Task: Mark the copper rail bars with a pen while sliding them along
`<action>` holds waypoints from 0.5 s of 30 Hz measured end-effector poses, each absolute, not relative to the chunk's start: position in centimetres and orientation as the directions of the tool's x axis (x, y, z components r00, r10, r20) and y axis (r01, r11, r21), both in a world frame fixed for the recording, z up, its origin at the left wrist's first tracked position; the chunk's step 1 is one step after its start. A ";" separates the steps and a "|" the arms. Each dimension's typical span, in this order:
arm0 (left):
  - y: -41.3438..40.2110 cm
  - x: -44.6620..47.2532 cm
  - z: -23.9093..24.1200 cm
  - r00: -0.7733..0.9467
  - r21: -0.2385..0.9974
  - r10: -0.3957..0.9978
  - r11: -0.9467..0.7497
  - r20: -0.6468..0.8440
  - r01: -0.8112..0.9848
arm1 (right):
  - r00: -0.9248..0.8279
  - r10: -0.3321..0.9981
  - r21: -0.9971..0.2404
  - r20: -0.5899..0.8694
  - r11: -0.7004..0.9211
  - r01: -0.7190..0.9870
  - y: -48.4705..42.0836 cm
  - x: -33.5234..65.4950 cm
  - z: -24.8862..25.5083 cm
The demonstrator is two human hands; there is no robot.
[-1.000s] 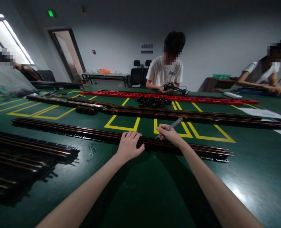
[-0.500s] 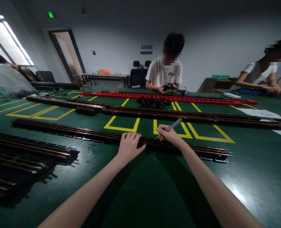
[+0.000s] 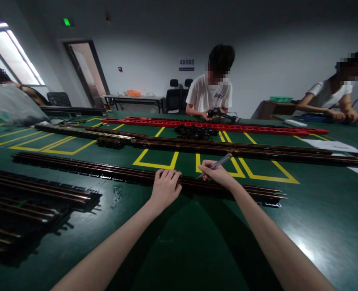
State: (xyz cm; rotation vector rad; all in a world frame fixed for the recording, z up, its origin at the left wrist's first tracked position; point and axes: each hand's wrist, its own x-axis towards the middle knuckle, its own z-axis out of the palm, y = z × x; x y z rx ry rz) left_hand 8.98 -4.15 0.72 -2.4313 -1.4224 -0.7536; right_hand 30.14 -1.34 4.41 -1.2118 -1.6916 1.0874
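A long dark rail with copper strips (image 3: 106, 171) lies across the green table in front of me. My left hand (image 3: 164, 188) rests on top of it, fingers curled over the strips and pressing down. Just to the right, my right hand (image 3: 217, 174) pinches a clear pen-like tool (image 3: 216, 164), its tip down on the same rail and its rear end pointing up and to the right.
A stack of similar rails (image 3: 30, 202) lies at my left. More long rails (image 3: 227, 149) and red rails (image 3: 215, 125) cross the table (image 3: 318, 218) farther back, with a pile of small black parts (image 3: 195, 131). One person sits opposite, another at far right.
The rail has slid a little to the left under my hands. Both hands keep their hold and stay nearly where they were.
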 end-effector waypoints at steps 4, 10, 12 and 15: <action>-4.2 9.0 0.7 0.408 0.042 0.740 -0.505 0.535 0.862 | -0.252 0.962 -0.933 0.108 0.185 0.309 -1.3 30.2 4.5; -4.2 9.1 0.6 0.409 0.028 0.735 -0.501 0.541 0.865 | -0.256 0.961 -0.940 0.107 0.181 0.289 -1.3 30.2 4.3; -4.3 9.1 0.7 0.408 0.028 0.739 -0.499 0.536 0.866 | -0.258 0.960 -0.944 0.109 0.181 0.275 -1.2 30.2 4.2; -4.3 9.1 0.7 0.410 0.028 0.741 -0.499 0.532 0.866 | -0.256 0.960 -0.949 0.113 0.181 0.258 -1.2 30.2 4.1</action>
